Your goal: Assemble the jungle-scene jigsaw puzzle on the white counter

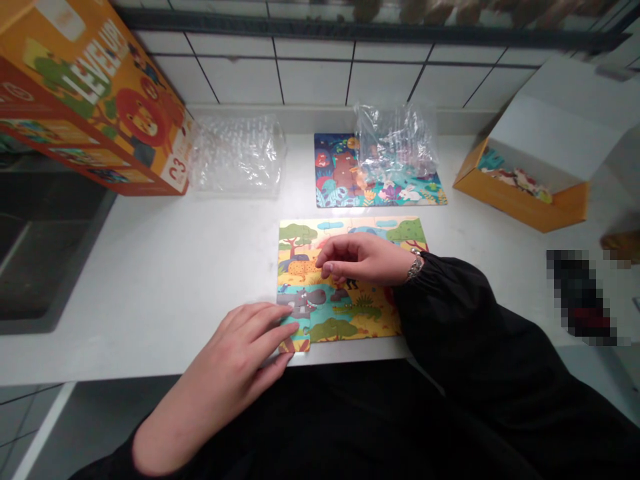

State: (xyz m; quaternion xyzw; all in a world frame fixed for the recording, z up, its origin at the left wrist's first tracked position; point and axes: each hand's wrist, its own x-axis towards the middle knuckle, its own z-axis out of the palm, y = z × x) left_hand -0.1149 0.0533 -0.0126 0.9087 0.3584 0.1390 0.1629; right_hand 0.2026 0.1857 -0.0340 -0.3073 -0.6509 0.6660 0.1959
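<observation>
A jigsaw puzzle with savanna animals lies near the counter's front edge, mostly joined. My left hand has its fingertips on the corner puzzle piece at the lower left, with the thumb at its near edge. That piece sits slightly out of line with the puzzle's bottom edge. Over the middle of the puzzle is my right hand, its fingers loosely curled and a gap between them and the thumb. Nothing shows in it. The hand and the black sleeve hide part of the puzzle's right side.
Behind lies a second, darker forest puzzle, partly under a clear plastic bag. Another plastic bag rests beside a tall orange box. At right, an opened orange box holds loose pieces. A dark sink is at left.
</observation>
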